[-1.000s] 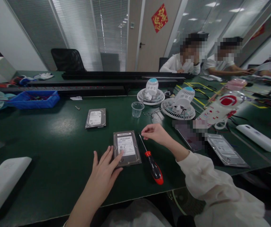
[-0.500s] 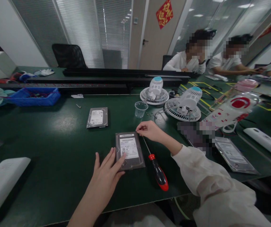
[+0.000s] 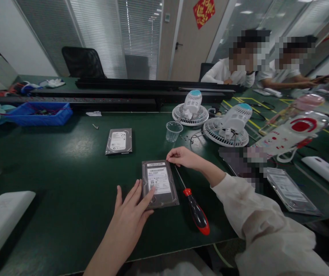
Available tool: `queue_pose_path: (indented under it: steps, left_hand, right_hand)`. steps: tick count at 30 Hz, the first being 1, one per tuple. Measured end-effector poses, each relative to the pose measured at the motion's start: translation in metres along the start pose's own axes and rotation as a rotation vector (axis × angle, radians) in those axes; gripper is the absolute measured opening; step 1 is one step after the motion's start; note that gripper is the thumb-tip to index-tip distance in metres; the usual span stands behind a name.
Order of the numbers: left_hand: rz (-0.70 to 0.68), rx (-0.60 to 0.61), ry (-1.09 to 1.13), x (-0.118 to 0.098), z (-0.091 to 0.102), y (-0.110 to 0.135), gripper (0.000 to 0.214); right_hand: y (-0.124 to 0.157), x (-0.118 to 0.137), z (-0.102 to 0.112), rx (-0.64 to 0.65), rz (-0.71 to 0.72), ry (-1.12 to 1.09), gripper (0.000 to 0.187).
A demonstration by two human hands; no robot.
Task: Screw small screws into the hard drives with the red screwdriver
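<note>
A hard drive (image 3: 159,183) lies label up on the green table (image 3: 66,184) in front of me. My left hand (image 3: 131,214) rests flat with fingers spread, its fingertips on the drive's near left corner. My right hand (image 3: 183,157) is pinched closed at the drive's far right corner; what it pinches is too small to make out. A red-and-black screwdriver (image 3: 194,207) lies on the table just right of the drive, its tip under my right hand.
A second hard drive (image 3: 118,141) lies further back, with a clear plastic cup (image 3: 173,131) and two small white fans (image 3: 190,109) (image 3: 229,125) beyond. A blue bin (image 3: 40,114) sits far left, white cases (image 3: 0,224) (image 3: 326,174) at both sides. Other people sit at the far right.
My right hand moved left from the screwdriver's tip to the drive's far right corner, still pinched. My left hand stayed on the drive.
</note>
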State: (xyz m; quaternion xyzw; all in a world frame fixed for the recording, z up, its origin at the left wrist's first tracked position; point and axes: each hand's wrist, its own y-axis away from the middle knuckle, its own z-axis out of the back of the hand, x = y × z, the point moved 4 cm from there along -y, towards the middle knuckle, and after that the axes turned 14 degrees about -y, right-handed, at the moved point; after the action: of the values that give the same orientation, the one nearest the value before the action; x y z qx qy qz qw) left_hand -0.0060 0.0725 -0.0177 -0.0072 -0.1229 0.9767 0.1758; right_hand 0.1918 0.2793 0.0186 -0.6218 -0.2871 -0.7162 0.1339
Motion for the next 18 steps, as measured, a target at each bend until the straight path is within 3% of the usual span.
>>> queue_pose_path:
  steps: [10,18]
  left_hand:
    - [-0.006,0.004,0.006,0.0003,0.0007,-0.0003,0.068]
    - [-0.018,0.015,0.015,0.0035,-0.0033,0.0033,0.073]
  right_hand:
    - [-0.0039,-0.0017,-0.0017,-0.156,-0.079,-0.062,0.005]
    - [-0.0008,0.0001,-0.0010,-0.182,-0.082,-0.086,0.008]
